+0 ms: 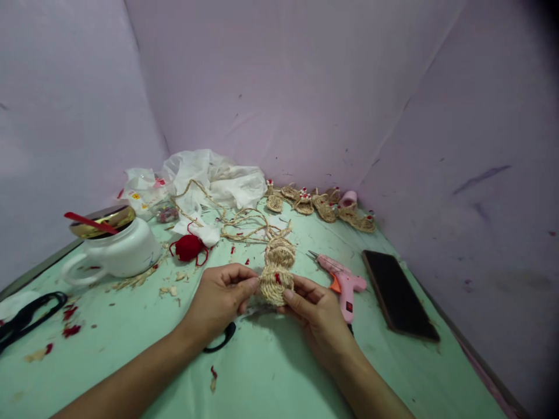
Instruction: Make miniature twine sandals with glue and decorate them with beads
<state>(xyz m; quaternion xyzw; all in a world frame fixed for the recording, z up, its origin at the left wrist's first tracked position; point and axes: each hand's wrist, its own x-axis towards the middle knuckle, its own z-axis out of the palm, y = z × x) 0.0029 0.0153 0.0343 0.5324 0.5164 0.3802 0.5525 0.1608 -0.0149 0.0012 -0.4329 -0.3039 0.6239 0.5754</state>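
A small woven jute shoe sole (pixel 276 269) is held upright over the green table (pixel 271 372) between both hands. My left hand (pixel 222 297) pinches its near left edge with fingers curled. My right hand (pixel 315 314) grips its near right edge with thumb and fingers. Loose jute twine (pixel 244 224) trails from the piece toward the back. A tiny red bit shows on the weave.
A pink glue gun (pixel 343 282) and a dark phone (pixel 397 294) lie to the right. A red yarn ball (pixel 188 247), white mug (pixel 116 250) and plastic bags (pixel 213 177) sit left and back. Finished jute sandals (pixel 323 206) line the far wall. Black scissors (pixel 26 317) lie at the left edge.
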